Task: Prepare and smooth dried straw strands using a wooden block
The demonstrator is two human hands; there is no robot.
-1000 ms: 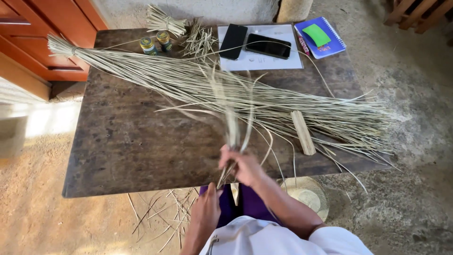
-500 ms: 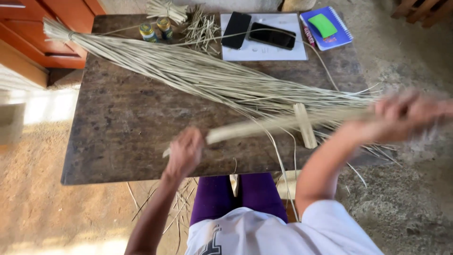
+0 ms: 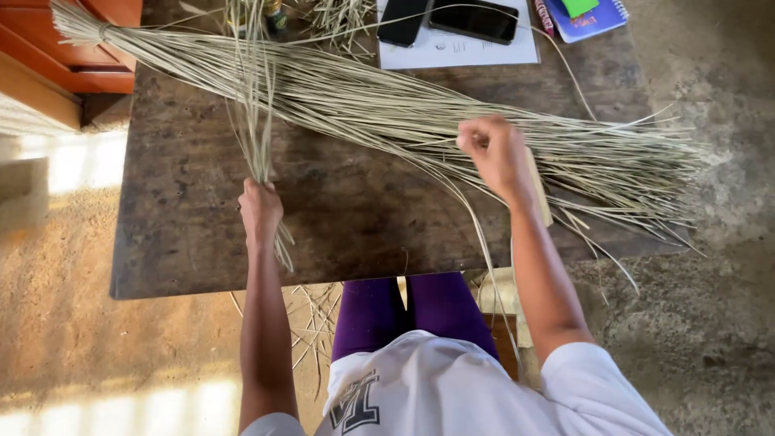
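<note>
Both arms reach straight out over the dark wooden table (image 3: 194, 242), elbows close to the body. The left hand (image 3: 260, 211) is curled into a tight fist around a small bunch of straw (image 3: 257, 121); that bunch stands up toward twelve o'clock and its short ends trail below the fist toward six. The right hand (image 3: 494, 153), at about two o'clock from the left, is also closed, knuckles up, pinching a few thin strands (image 3: 484, 242) that run down toward six off the table edge. Under it lies the big bundle of straw (image 3: 387, 109), stretched from ten o'clock to three across the tabletop.
</note>
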